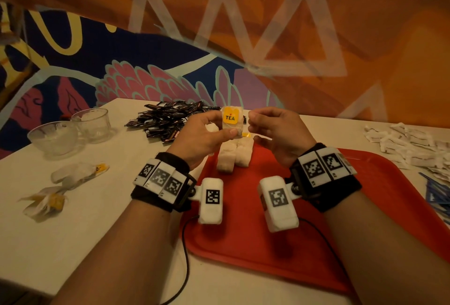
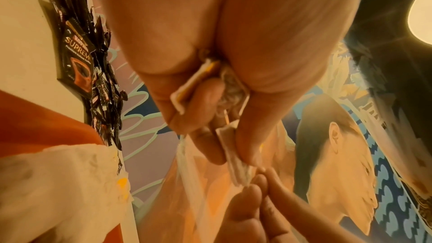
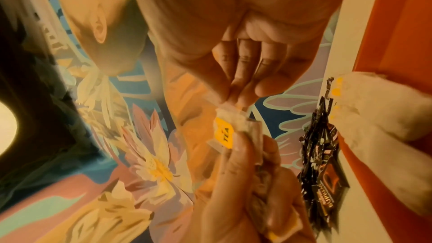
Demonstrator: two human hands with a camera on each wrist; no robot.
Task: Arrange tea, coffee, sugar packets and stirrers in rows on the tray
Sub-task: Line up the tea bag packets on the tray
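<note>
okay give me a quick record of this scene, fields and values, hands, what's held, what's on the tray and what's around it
left hand: pinches tea bag with yellow TEA tag
right hand: pinches the same bag's right edge
red tray: two rows of tea bags at far end
coffee sachets: black pile, on table beyond tray
sugar packets: white pile, right of tray
stirrers: blue, by tray's right edge
glass bowls: two, left on table
loose tea bags: left of tray

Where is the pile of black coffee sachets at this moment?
In the head view the black coffee sachets lie heaped on the white table, beyond the red tray and left of the raised tea bag, right of two glass bowls.
</note>
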